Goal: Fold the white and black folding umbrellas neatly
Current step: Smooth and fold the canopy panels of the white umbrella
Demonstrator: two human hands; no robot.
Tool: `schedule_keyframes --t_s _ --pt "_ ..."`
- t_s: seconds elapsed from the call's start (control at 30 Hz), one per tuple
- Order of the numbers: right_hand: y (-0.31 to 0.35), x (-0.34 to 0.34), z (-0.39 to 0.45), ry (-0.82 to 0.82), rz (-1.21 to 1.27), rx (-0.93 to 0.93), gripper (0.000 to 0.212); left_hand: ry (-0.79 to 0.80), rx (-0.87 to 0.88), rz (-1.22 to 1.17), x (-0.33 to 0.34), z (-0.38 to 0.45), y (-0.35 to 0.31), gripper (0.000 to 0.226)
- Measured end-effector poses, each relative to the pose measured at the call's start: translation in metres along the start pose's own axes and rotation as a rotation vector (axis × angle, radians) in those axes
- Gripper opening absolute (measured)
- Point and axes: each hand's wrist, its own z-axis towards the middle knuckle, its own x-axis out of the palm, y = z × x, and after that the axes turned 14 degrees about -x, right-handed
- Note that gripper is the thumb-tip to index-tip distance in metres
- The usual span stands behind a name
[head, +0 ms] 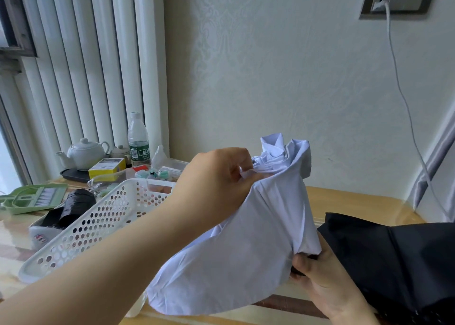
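Two umbrellas shared a glossy wooden table (pixel 357 201) that stood against a pale patterned wall. White vertical radiator pipes (pixel 103 66) ran up the left side of the room, and a wall socket (pixel 397 2) at upper right had a white cable (pixel 403 98) hanging down from it.

On the left of the table lay a white perforated basket (pixel 98 216), with a roll of black bags (pixel 76 206) and a green dustpan (pixel 32 199) beside it. Farther back stood a white teapot (pixel 85 153), a yellow box (pixel 107 168) and a clear water bottle (pixel 138 140).

Near the centre, the white umbrella (pixel 234 250) was held above the table, its loose cloth bunched toward the top. The left hand (pixel 216 184) reached across from the left, fingers curled and pinching a fold of the white cloth near its gathered upper end. The right hand (pixel 325 282), low at the right, had its fingers wrapped around the dark lower end of the same umbrella, under the cloth's edge.

At the right, the black umbrella (pixel 394 258) lay spread on the table, just behind the right hand.
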Motion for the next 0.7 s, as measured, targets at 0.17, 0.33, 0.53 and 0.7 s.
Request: schedule_keyframes --t_s 0.17,0.33,0.53,0.7 --pt "0.009 0.01 0.003 0.056 -0.101 -0.005 0.069 -0.026 -0.068 0.148 -0.006 0.009 -0.003 0.052" --pt "0.002 0.006 0.003 -0.08 0.011 -0.007 0.085 0.241 -0.166 -0.153 -0.018 0.011 -0.007 0.019" --pt "0.001 -0.001 0.0 -0.225 0.178 -0.036 0.092 0.319 -0.182 -0.523 -0.015 -0.01 0.014 0.028" --pt "0.003 0.001 -0.002 -0.25 0.263 -0.028 0.059 0.347 -0.073 -0.246 -0.017 -0.027 0.014 0.014"
